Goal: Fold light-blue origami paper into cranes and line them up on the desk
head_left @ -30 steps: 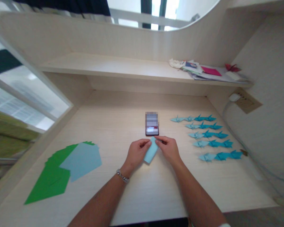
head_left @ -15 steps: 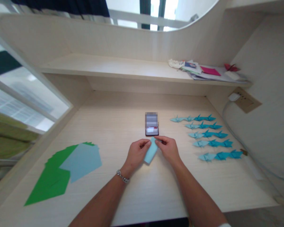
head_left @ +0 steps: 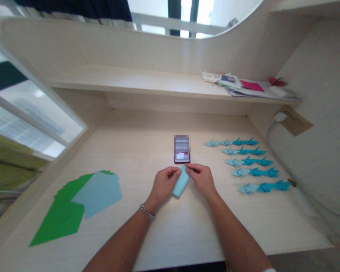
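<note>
A folded light blue paper (head_left: pixel 180 183) lies tilted on the wooden desk (head_left: pixel 170 226) between my hands. My left hand (head_left: pixel 163 184) pinches its upper left edge, fingers closed on it; a metal bracelet sits on that wrist. My right hand (head_left: pixel 202 178) pinches the top right corner, fingers closed on the same paper. Just beyond the paper lies a phone (head_left: pixel 182 150) with a lit screen.
Rows of several blue folded paper cranes (head_left: pixel 248 162) lie to the right. A stack of green and light blue sheets (head_left: pixel 79 202) lies at the left. The shelf (head_left: pixel 130 81) above holds papers (head_left: pixel 245 86) at its right end. A wall socket with a cable (head_left: pixel 289 120) is at the right.
</note>
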Demonstrator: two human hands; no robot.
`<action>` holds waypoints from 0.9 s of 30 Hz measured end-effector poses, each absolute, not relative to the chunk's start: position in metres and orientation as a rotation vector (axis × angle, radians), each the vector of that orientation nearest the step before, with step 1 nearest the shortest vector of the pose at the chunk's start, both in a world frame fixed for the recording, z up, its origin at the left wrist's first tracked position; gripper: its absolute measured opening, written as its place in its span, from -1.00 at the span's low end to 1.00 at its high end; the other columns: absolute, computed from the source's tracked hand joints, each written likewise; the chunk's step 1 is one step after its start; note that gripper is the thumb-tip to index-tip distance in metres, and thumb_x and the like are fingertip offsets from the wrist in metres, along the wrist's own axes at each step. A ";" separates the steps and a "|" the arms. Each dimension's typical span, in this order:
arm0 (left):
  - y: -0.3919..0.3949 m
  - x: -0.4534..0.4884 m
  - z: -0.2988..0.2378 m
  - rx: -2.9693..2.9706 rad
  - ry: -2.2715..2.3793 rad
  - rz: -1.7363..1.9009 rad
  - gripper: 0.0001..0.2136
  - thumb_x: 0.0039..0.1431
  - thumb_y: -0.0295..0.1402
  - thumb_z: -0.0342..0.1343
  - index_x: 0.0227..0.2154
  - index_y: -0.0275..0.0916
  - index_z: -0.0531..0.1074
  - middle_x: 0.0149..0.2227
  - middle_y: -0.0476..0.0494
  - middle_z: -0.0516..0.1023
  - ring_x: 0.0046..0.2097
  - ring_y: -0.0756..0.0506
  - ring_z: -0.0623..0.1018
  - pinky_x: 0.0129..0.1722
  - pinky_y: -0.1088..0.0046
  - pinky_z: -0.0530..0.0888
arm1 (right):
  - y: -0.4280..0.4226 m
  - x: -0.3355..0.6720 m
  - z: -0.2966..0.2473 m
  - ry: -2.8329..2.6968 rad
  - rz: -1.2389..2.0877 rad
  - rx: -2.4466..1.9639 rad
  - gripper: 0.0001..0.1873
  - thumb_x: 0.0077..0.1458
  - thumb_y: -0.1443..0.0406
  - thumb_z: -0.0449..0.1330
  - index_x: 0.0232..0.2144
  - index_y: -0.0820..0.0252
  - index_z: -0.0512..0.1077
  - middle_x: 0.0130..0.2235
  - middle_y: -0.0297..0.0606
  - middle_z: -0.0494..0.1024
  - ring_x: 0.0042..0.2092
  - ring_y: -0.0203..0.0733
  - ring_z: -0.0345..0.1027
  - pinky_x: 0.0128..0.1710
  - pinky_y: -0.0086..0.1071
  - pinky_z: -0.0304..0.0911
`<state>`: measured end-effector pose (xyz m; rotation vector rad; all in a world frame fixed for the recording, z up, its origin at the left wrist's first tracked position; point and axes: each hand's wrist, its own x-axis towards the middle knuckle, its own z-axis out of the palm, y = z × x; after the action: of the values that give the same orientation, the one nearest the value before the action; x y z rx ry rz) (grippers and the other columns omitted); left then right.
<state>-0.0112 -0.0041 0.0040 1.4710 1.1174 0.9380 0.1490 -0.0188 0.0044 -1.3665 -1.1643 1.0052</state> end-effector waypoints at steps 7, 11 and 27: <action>-0.002 -0.009 0.001 1.358 1.167 0.902 -0.74 0.02 -0.21 0.14 -0.40 -0.33 0.54 -0.42 -0.18 0.59 -0.44 -0.06 0.51 -0.48 0.49 0.40 | -0.017 0.144 -0.002 -0.697 1.218 -1.336 -0.64 -0.31 0.21 0.37 -0.38 0.26 0.52 -0.47 -0.22 0.57 -0.45 -0.19 0.42 -0.45 -0.34 0.32; -0.001 -0.009 0.000 1.316 1.200 0.896 -0.74 -0.02 -0.20 0.17 -0.42 -0.34 0.54 -0.45 -0.18 0.59 -0.45 -0.07 0.51 -0.51 0.49 0.38 | -0.018 0.144 -0.002 -0.604 1.256 -1.361 -0.63 -0.37 0.22 0.40 -0.41 0.25 0.51 -0.44 -0.19 0.57 -0.44 -0.19 0.42 -0.49 -0.40 0.28; -0.005 -0.008 0.002 1.286 1.251 1.058 -0.72 0.01 -0.19 0.17 -0.36 -0.35 0.53 -0.38 -0.19 0.60 -0.39 -0.08 0.53 -0.44 0.47 0.43 | -0.018 0.139 0.001 -0.707 1.375 -1.275 -0.62 -0.17 0.05 0.29 -0.43 0.27 0.50 -0.44 -0.20 0.57 -0.44 -0.23 0.42 -0.48 -0.43 0.28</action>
<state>-0.0075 -0.0046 0.0017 1.2865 1.2512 1.0577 0.1393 -0.0178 0.0007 -1.2746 -0.7065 1.3754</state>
